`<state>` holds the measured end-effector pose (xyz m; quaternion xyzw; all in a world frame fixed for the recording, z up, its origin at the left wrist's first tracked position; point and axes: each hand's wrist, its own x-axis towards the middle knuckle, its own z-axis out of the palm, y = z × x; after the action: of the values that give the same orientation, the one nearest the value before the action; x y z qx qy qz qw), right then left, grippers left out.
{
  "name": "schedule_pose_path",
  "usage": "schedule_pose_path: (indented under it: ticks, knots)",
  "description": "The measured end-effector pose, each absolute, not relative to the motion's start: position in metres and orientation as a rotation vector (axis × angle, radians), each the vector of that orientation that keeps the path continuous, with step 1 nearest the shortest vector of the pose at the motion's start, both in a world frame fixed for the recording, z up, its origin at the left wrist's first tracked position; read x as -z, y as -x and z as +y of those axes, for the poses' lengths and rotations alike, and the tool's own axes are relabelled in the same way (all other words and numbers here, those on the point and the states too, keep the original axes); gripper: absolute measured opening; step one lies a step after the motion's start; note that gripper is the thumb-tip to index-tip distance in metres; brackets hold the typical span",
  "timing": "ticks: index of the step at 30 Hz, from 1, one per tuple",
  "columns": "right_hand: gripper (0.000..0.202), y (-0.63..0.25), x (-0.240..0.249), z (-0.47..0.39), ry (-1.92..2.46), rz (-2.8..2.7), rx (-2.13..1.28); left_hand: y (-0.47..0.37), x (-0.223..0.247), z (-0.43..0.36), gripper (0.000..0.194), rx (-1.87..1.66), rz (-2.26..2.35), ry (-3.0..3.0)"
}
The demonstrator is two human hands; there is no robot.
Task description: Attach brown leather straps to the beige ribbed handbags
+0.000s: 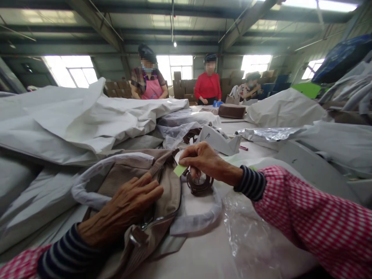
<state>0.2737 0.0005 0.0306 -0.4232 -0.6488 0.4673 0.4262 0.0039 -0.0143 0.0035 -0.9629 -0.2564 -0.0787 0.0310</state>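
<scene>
A brown ribbed handbag (170, 184) lies in front of me with its zipper (161, 218) toward me. My left hand (124, 203) rests flat on the bag, fingers stretched out. Paper-wrapped handles curve out on both sides, the left handle (84, 188) and the right handle (200, 223). My right hand (203, 161) pinches a small pale green slip of paper (179, 170) over the bag's far right edge. Just beneath that hand is a coiled brown strap (200, 187), partly hidden by the fingers.
White sheeting (72, 116) is heaped at the left. A white tape dispenser (217, 138) stands beyond my right hand, and clear plastic film (247, 236) lies at the right. Farther off are a brown bag (231, 111) and several people, one in a red top (208, 86).
</scene>
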Motion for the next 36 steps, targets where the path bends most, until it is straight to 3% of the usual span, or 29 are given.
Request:
schedule_pose_path:
  ticks: [9,18,30,33,36]
  knots:
    - [0.012,-0.221,-0.004,0.037,1.125,-1.808,-1.453,0.005,0.015,-0.022,0.016,0.463,-0.574,2.737]
    - [0.022,-0.196,0.027,0.051,1.431,-1.640,-1.030,0.003,0.019,-0.023,0.020,0.499,-0.549,2.685]
    - [0.014,-0.195,0.030,0.036,1.337,-1.718,-1.084,0.006,0.024,-0.018,0.022,0.500,-0.568,2.683]
    - [0.009,-0.210,0.021,0.029,1.255,-2.029,-0.831,0.007,0.026,-0.015,0.023,0.513,-0.587,2.698]
    - [0.021,-0.224,0.022,0.021,1.195,-2.176,-0.560,0.008,0.026,-0.015,0.022,0.525,-0.611,2.705]
